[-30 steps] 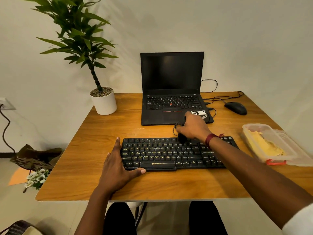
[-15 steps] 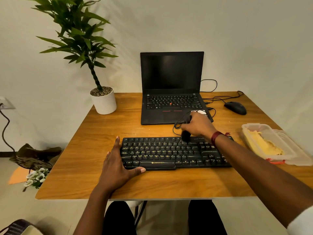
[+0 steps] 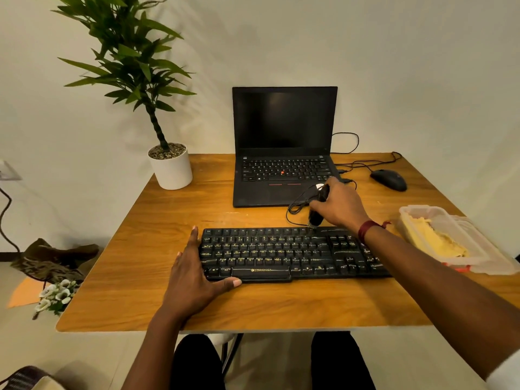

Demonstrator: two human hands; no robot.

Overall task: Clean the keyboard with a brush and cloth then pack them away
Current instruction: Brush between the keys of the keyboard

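A black keyboard [image 3: 281, 254] lies across the front middle of the wooden table [image 3: 140, 235]. My left hand [image 3: 194, 274] rests flat against its left end, fingers straight, thumb along the front edge. My right hand [image 3: 340, 205] grips a black brush [image 3: 316, 213], whose bristles touch the keyboard's back edge right of centre. A yellow cloth [image 3: 433, 239] lies inside a clear plastic container [image 3: 461, 258] at the table's right edge.
An open black laptop [image 3: 284, 147] stands behind the keyboard, with a black mouse [image 3: 389, 179] and cables to its right. A potted plant [image 3: 170, 166] sits at the back left corner. Bags and white flowers [image 3: 56, 295] lie on the floor at left.
My right hand has carried the brush rightward and toward the back edge of the keyboard. My left hand has stayed at the keyboard's left end.
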